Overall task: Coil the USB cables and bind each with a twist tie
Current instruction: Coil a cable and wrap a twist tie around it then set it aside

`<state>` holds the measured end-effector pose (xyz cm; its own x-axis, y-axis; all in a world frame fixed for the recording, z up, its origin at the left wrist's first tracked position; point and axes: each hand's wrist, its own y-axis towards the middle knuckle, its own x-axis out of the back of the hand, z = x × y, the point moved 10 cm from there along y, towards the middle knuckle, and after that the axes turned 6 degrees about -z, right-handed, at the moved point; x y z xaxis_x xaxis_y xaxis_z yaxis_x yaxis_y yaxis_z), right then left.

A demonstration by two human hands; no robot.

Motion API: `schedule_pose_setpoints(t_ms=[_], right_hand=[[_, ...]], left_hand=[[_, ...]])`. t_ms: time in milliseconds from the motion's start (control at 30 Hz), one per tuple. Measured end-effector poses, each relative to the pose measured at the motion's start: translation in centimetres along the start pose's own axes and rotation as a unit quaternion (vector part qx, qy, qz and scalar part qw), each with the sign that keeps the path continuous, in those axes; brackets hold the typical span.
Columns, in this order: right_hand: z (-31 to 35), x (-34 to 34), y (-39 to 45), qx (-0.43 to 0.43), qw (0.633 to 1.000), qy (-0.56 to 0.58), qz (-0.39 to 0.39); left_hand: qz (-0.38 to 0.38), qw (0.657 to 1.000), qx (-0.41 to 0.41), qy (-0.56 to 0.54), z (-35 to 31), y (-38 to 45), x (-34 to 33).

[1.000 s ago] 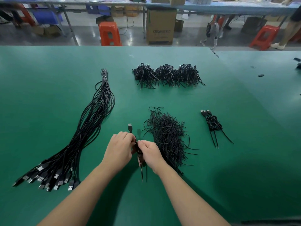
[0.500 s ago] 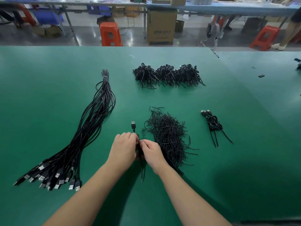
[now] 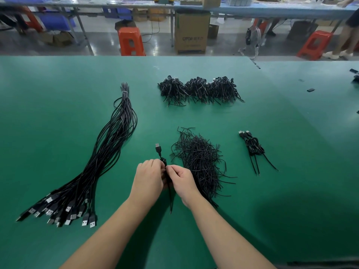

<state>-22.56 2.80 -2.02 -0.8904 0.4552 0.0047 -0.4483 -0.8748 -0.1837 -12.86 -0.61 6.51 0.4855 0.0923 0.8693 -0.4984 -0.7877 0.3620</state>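
Black coiled cable (image 3: 165,167) | pinched between left hand (image 3: 148,178) and right hand (image 3: 181,180), plug pointing away

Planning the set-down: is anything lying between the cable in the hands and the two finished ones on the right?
Yes. The loose twist-tie pile lies directly between the held cable and the finished cables.

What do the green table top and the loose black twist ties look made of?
Green table top: seemingly a matte rubber or vinyl mat, with soft, dull reflections. Loose black twist ties: probably plastic-coated wire, since the thin strands hold kinks and bends.
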Motion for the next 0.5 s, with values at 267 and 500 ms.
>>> schedule_pose_setpoints(t_ms=[267, 500], right_hand=[[0.0, 0.0, -0.1, 0.017, 0.999, -0.027, 0.000], [-0.3, -0.6, -0.3, -0.046, 0.998, 0.035, 0.026]], left_hand=[[0.015, 1.000, 0.008, -0.011, 0.5, -0.5, -0.4], [0.023, 0.991, 0.082, -0.104, 3.0, -0.2, 0.5]])
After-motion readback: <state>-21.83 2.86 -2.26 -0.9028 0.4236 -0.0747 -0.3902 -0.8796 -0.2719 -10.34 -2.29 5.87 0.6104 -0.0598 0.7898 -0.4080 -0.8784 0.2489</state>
